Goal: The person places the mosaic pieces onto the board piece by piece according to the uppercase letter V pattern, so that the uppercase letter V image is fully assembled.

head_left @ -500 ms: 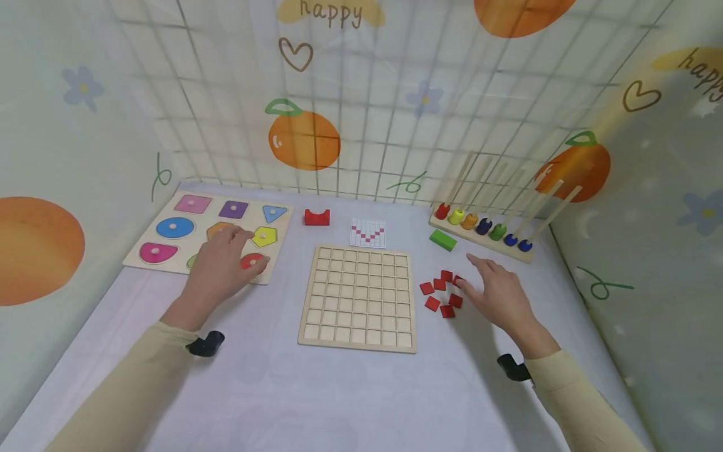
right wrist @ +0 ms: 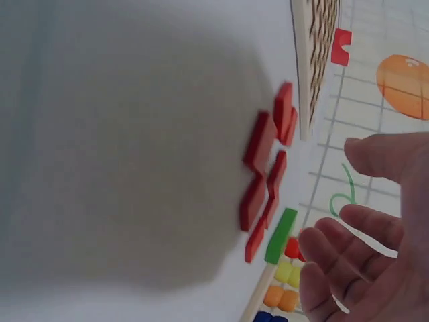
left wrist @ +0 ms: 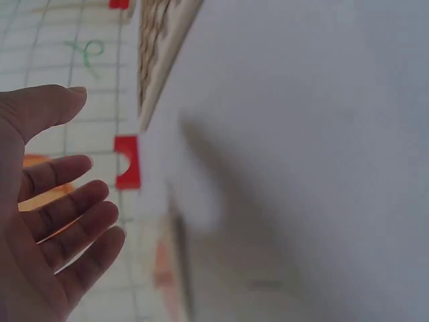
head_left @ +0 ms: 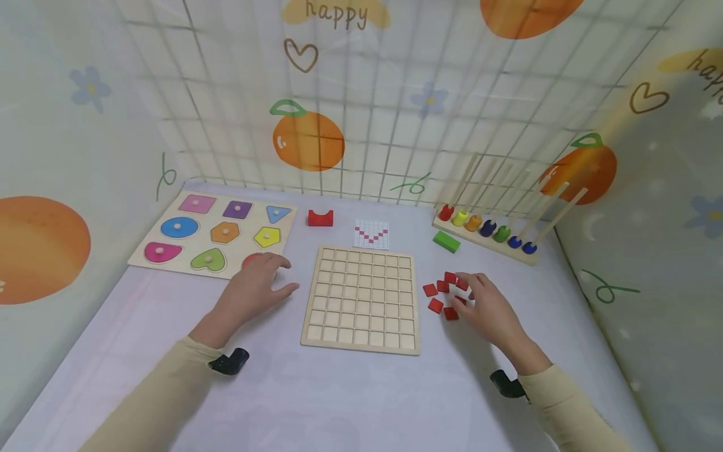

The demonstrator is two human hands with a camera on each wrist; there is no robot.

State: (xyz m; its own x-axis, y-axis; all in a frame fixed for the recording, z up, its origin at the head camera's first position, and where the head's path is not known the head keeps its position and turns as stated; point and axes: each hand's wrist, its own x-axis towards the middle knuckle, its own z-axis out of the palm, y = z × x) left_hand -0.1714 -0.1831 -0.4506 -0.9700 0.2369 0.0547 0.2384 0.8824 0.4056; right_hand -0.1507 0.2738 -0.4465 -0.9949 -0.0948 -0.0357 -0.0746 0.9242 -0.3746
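A wooden grid board (head_left: 361,300) with bare square cells lies flat in the middle of the table. Several small red square tiles (head_left: 435,306) are scattered to its right. Over those tiles hovers my right hand (head_left: 494,312), thumb and fingers apart; the right wrist view shows nothing between them and the red tiles (right wrist: 260,141) on the table. My left hand (head_left: 254,290) is held between the grid board and the knob puzzle board (head_left: 190,263), covering part of its red piece. In the left wrist view the fingers (left wrist: 74,208) are spread, holding nothing.
Behind the grid board lie a pattern card (head_left: 371,235) with a pink V and a red notched block (head_left: 320,218). A green block (head_left: 446,242) sits before a wooden peg rack (head_left: 486,235) with coloured beads. Printed curtains (head_left: 361,94) surround the table.
My left hand has moved right and nearer, off the knob puzzle board towards the grid board. My right hand has shifted slightly left and lower over the red tiles.
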